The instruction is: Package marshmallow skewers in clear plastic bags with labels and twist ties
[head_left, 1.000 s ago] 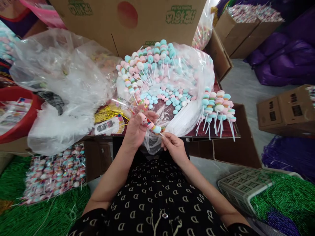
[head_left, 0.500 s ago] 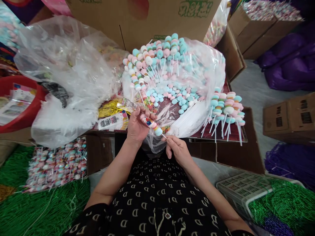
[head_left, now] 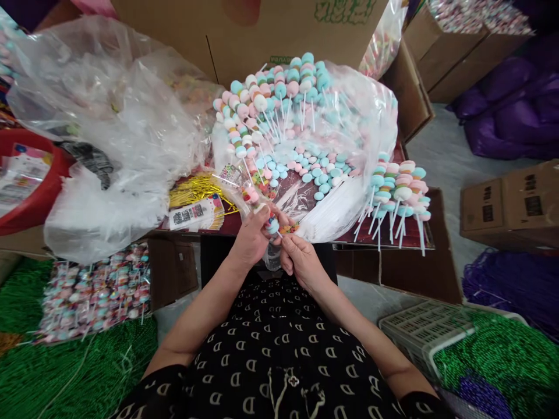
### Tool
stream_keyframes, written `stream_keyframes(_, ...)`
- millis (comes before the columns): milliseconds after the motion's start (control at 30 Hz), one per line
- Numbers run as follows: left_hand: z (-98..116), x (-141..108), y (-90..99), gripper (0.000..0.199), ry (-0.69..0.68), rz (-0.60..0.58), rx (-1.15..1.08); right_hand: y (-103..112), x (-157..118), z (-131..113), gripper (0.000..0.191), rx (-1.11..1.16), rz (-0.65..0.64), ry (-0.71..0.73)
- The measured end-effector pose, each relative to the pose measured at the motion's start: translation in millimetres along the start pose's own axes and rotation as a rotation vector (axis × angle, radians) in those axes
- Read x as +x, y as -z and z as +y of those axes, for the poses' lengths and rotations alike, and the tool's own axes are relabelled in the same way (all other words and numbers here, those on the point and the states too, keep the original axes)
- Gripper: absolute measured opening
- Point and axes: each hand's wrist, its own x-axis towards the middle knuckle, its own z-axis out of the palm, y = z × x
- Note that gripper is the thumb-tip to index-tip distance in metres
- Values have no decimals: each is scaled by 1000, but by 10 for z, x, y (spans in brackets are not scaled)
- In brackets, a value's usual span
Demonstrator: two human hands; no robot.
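Observation:
My left hand point(head_left: 248, 241) is closed round a marshmallow skewer point(head_left: 272, 225) and the clear printed bag point(head_left: 233, 177) about it. The bag's printed end sticks up beyond my fingers. At the skewer's lower end, my right hand point(head_left: 303, 261) pinches the white stick. Gold twist ties point(head_left: 196, 191) and a fan of flat printed bags point(head_left: 195, 215) lie left of my left hand. Beyond my hands are loose pastel marshmallows point(head_left: 321, 174) and a bundle of white sticks point(head_left: 336, 212). Several finished-looking skewers point(head_left: 399, 186) rest at the table's right corner.
More skewers point(head_left: 262, 99) lean on a plastic bag of marshmallows point(head_left: 362, 110). A large cardboard box point(head_left: 288, 35) stands behind. At left are crumpled plastic bags point(head_left: 126, 122) and a red basin point(head_left: 56, 180). Bagged skewers point(head_left: 100, 291) lie low left; a crate point(head_left: 423, 331) stands low right.
The left hand has turned and closed further over the skewer, and the bag now extends past its fingers. My right hand has shifted slightly left with the stick, closer to the left hand.

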Motion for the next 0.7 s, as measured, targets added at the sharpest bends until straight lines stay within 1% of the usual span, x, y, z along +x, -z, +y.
stream_keyframes(133, 155, 16, 107, 61, -95, -34, 17, 39, -6, 5, 53, -24, -12, 5)
stream_keyframes(167, 192, 36, 115, 60, -119, -16, 8, 45, -11, 9, 53, -46, -9, 13)
stream_keyframes(233, 219, 80, 94, 49, -129, 52, -3, 43, -19, 18, 53, -103, 5, 37)
stream_keyframes(300, 165, 101, 32, 38, -107, 114, -7, 25, -20, 20, 53, -158, 25, 58)
stream_keyframes(367, 44, 76, -35, 38, -74, 131, -8, 2, -14, 15, 53, -199, 52, 77)
stream_keyframes(467, -142, -29, -64, 39, 16, 89, 1, -11, 3, 6, 52, -208, 82, 101)
stream_keyframes(533, -182, -90, -16, 44, 85, 29, 10, 4, 11, 3, 52, -183, 75, 106)
stream_keyframes(600, -123, -103, 63, 57, 90, -16, -1, 32, 10, 4, 52, -148, 52, 96)
stream_keyframes(667, 5, -62, 132, 65, 17, -13, -34, 59, 0, 8, 52, -127, 25, 79)
stream_keyframes(700, 75, -27, 152, 64, -34, 10, -47, 67, -8, 9, 53, -125, 13, 73)
